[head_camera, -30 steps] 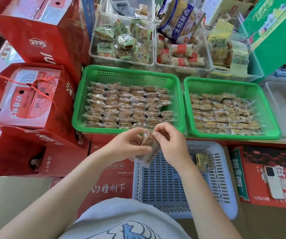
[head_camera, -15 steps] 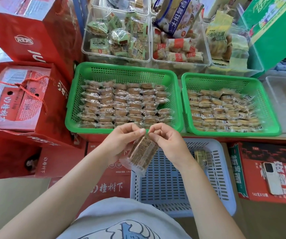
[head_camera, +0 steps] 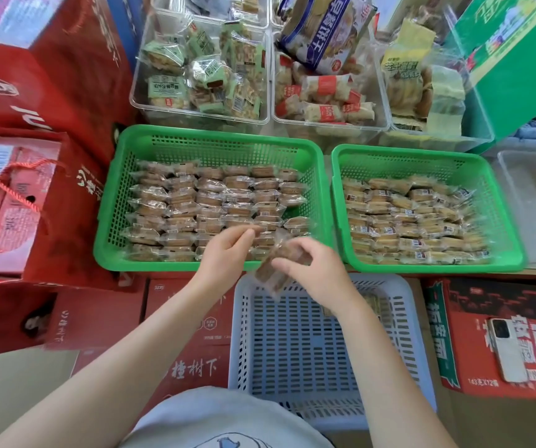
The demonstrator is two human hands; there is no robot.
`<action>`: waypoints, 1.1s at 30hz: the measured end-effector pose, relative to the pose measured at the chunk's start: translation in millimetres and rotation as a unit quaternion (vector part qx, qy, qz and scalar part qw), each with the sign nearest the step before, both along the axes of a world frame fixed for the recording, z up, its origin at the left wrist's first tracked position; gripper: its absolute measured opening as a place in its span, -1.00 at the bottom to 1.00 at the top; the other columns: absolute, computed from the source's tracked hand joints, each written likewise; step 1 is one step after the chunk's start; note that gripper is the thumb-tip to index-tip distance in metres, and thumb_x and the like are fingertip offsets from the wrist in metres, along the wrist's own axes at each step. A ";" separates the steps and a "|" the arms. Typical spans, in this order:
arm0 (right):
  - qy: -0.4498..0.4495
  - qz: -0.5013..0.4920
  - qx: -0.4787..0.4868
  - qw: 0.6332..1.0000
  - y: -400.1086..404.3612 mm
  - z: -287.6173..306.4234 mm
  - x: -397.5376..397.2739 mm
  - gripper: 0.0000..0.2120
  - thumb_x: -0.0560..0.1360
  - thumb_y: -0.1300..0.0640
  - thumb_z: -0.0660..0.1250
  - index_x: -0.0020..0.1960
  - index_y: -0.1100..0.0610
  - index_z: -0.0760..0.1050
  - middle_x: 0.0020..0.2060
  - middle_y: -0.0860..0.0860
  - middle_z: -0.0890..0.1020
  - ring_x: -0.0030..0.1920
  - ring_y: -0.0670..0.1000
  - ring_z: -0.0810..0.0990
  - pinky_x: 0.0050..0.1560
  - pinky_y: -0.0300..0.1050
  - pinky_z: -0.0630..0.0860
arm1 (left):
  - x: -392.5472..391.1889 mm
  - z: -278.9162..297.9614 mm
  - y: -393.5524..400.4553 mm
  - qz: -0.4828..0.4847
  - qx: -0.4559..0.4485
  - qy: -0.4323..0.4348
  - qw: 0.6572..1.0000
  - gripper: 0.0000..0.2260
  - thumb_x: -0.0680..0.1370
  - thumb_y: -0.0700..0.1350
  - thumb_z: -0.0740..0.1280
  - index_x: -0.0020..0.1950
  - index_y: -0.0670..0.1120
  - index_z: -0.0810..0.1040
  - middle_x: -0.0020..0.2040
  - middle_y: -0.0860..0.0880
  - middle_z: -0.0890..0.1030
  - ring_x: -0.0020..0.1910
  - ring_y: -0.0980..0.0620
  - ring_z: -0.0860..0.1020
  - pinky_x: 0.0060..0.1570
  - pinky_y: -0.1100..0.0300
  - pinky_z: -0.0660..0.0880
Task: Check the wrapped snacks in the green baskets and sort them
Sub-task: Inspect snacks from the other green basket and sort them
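Pinching a wrapped snack [head_camera: 278,265] mid-frame, right hand [head_camera: 316,274] inspects it; left hand [head_camera: 224,253], loosely curled and empty, hovers; placing it seems next.

Two baskets of wrapped snacks are sitting side by side: the left basket [head_camera: 169,137] and the right basket [head_camera: 421,155]. Clear bins [head_camera: 202,114] are standing behind them. A slotted basket [head_camera: 292,350] is lying in front, with a phone [head_camera: 507,350] resting on a box [head_camera: 473,318] to its right.
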State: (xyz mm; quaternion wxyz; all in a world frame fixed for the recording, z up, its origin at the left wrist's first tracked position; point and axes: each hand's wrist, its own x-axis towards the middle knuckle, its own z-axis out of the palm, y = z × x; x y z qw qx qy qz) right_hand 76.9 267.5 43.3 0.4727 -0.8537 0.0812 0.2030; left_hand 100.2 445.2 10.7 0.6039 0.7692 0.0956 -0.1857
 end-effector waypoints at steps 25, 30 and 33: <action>-0.282 0.164 -0.405 0.854 -38.3 -111.2 101.1 -0.78 0.39 0.36 0.52 -0.02 0.24 0.57 0.05 0.24 0.62 0.03 0.26 0.59 0.02 0.11 0.56 | 38.3 -78.5 -22.9 -0.320 0.441 -0.113 0.831 -0.38 0.66 0.29 -0.12 0.67 0.09 -0.12 0.67 -0.01 -0.10 0.64 0.00 -0.20 0.59 -0.13 -0.19; -0.269 0.155 -0.442 0.842 -34.1 -114.2 107.1 -0.92 0.45 0.18 0.47 -0.18 0.19 0.66 -0.10 0.13 0.62 -0.02 0.18 0.56 0.03 0.06 0.48 | 38.8 -78.7 -23.6 -0.318 0.438 -0.110 0.833 -0.38 0.65 0.29 -0.12 0.67 0.09 -0.12 0.67 -0.01 -0.10 0.64 0.00 -0.20 0.59 -0.14 -0.19; -0.276 0.095 -0.406 0.866 -29.0 -109.6 118.4 -0.86 0.50 0.18 0.43 -0.19 0.23 0.64 -0.17 0.13 0.59 -0.09 0.19 0.53 -0.05 0.05 0.46 | 38.0 -79.6 -23.4 -0.316 0.438 -0.112 0.834 -0.38 0.66 0.29 -0.12 0.67 0.09 -0.11 0.67 -0.02 -0.09 0.64 -0.01 -0.19 0.59 -0.14 -0.18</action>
